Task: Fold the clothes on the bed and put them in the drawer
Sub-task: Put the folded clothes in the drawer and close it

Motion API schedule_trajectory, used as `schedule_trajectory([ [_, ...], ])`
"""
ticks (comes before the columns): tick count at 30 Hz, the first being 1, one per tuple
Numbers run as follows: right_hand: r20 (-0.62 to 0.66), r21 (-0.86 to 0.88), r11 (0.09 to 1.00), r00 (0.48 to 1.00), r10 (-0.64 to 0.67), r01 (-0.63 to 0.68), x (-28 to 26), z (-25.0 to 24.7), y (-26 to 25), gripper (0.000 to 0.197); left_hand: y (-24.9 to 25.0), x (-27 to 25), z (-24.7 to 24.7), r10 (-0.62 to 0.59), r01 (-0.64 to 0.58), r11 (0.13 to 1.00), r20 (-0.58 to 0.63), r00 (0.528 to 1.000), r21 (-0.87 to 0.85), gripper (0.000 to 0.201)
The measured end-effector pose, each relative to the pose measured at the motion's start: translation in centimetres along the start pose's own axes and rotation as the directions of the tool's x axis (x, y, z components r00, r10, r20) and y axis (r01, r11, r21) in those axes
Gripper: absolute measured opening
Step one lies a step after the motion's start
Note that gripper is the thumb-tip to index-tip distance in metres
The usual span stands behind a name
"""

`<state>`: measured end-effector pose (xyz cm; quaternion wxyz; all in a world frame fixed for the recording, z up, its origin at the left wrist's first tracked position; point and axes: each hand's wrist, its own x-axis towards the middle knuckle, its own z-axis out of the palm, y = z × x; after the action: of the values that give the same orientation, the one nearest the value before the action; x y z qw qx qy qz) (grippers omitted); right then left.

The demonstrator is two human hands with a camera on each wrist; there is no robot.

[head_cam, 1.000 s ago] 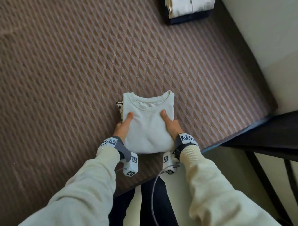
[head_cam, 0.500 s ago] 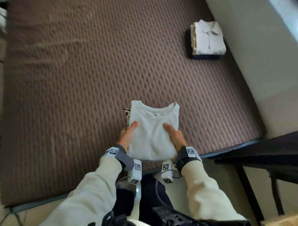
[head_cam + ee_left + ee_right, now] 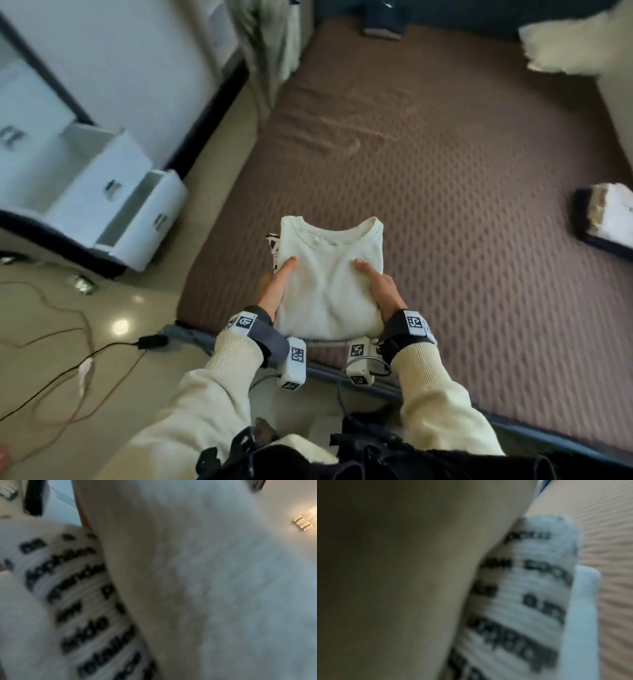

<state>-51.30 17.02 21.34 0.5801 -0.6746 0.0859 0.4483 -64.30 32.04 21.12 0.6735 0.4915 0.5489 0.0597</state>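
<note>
A folded white shirt, collar pointing away from me, is held just above the near edge of the brown bed. My left hand grips its left side and my right hand its right side. Both thumbs lie on top; the fingers are hidden underneath. A black-and-white printed layer peeks out at the shirt's left edge, and both wrist views show that printed fabric close up and blurred. A white drawer unit stands on the floor to the left with two drawers pulled open.
Another folded pile lies at the bed's right edge. A white pillow sits at the far right. Cables trail over the glossy floor on the left, in front of the drawer unit. Cloth hangs by the bed's far left corner.
My view has swung left, bringing the drawer unit and floor into sight. Both hands keep the same hold on the shirt, which has lifted slightly and stays in front of me.
</note>
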Motion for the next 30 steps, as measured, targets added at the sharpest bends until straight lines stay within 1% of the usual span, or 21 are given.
schedule_trajectory([
  [2,0.055,-0.039,0.999,0.998,0.017,-0.015,-0.1,6.0,0.9,0.051,0.3,0.3,-6.3,0.002,-0.003,1.000,-0.038,0.999,-0.030,0.037],
  [4,0.118,-0.084,0.996,0.992,0.043,-0.034,-0.5,12.0,1.7,0.061,0.6,0.5,-12.4,0.007,-0.014,0.997,-0.086,0.996,-0.074,0.044],
  [6,0.169,-0.122,0.992,0.984,0.059,-0.039,-0.9,17.5,2.3,0.070,0.7,0.5,-18.0,-0.024,0.009,0.992,-0.114,0.993,-0.130,0.050],
  [9,0.245,-0.191,0.981,0.967,0.068,-0.021,-1.4,24.5,2.8,0.079,0.7,0.6,-24.8,-0.048,0.011,0.975,-0.164,0.985,-0.223,0.046],
  [11,0.285,-0.248,0.969,0.956,0.067,0.006,-1.4,28.4,2.7,0.085,0.8,0.4,-28.3,-0.033,-0.027,0.958,-0.202,0.979,-0.285,0.045],
  [13,0.323,-0.296,0.954,0.944,0.061,0.039,-1.0,31.9,2.4,0.084,0.9,0.5,-31.2,-0.023,-0.063,0.938,-0.243,0.970,-0.340,0.043],
  [17,0.404,-0.341,0.936,0.913,0.062,0.087,0.3,38.1,2.1,0.069,1.5,1.6,-36.0,-0.037,-0.089,0.911,-0.295,0.955,-0.402,0.050],
  [18,0.421,-0.347,0.933,0.905,0.062,0.097,0.9,39.7,2.1,0.068,1.6,2.1,-37.1,-0.036,-0.098,0.908,-0.309,0.951,-0.406,0.050],
  [20,0.439,-0.366,0.925,0.895,0.073,0.104,2.0,42.6,2.1,0.070,2.0,3.0,-39.3,-0.054,-0.095,0.909,-0.340,0.939,-0.405,0.050],
  [23,0.467,-0.403,0.909,0.879,0.099,0.111,3.1,46.8,1.8,0.062,3.0,4.5,-42.3,-0.093,-0.069,0.899,-0.342,0.935,-0.433,0.045],
  [26,0.485,-0.411,0.901,0.870,0.086,0.140,4.3,50.8,0.8,0.063,4.5,6.3,-45.0,-0.097,-0.079,0.885,-0.347,0.933,-0.459,0.036],
  [29,0.499,-0.438,0.888,0.860,0.108,0.143,6.0,54.8,0.4,0.063,5.3,8.4,-47.8,-0.118,-0.072,0.873,-0.352,0.928,-0.482,0.037],
  [30,0.499,-0.448,0.884,0.858,0.121,0.136,6.3,56.0,0.4,0.068,5.4,9.0,-48.8,-0.128,-0.067,0.866,-0.349,0.928,-0.496,0.037],
])
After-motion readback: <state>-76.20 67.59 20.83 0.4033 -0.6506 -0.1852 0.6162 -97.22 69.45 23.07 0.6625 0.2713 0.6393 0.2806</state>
